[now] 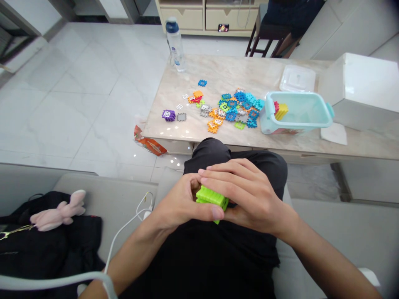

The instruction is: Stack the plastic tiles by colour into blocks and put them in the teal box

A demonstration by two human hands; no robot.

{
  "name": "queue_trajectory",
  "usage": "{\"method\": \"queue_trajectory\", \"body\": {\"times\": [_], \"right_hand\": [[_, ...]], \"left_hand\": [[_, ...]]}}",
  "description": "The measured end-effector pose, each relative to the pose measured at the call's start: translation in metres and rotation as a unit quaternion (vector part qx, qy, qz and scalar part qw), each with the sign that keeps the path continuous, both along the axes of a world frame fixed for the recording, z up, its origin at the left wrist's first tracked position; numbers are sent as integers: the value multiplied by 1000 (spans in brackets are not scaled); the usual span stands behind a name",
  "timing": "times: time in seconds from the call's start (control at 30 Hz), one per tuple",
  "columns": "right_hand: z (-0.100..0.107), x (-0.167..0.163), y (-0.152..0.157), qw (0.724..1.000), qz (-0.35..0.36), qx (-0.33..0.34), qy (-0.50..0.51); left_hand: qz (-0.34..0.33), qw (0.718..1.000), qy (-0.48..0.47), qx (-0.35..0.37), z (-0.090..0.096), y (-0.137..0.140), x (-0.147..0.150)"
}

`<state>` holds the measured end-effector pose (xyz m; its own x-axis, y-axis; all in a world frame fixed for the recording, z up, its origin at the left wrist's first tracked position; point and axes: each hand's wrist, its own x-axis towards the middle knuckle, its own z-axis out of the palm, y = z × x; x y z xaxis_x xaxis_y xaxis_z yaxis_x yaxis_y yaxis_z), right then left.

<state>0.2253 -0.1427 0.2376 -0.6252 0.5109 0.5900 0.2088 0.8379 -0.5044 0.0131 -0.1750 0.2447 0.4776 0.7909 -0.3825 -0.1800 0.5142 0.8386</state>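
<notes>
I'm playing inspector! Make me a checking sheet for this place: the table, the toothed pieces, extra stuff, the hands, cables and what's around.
Surface: table with a pale marble pattern.
Job's things: green tiles held above the lap; loose coloured tiles spread on the table; purple stack near its left end; light-blue bin with red and yellow tiles inside.
Clutter: bottle, clear lid and white box on the table.
Hands: left hand and right hand both around the green tiles.
Cables: thick white cable at lower left.
Surroundings: pink soft toy on black cloth; another person by a dark stool.
</notes>
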Motion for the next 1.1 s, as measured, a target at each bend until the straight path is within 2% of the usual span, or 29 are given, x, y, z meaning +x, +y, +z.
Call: {"method": "queue_trajectory", "body": {"times": [0.53, 0.63, 0.73, 0.83, 0.97, 1.1], "right_hand": [[9, 2, -5, 999, -8, 31, -15], [9, 1, -2, 999, -19, 42, -16], [9, -1, 2, 997, -51, 51, -29], [8, -6, 6, 991, -99, 64, -64], [5, -16, 5, 979, -141, 90, -117], [4, -24, 1, 970, -170, 107, -135]], "left_hand": [[-31, 998, -44, -38, 1, -1, -1], [-11, 999, -35, -13, 2, 1, -1], [31, 998, 7, 60, 1, -2, -1], [107, 978, 102, 145, -3, -9, 3], [199, 921, 254, 218, -9, -16, 11], [229, 896, 288, 248, -11, -14, 14]]}}
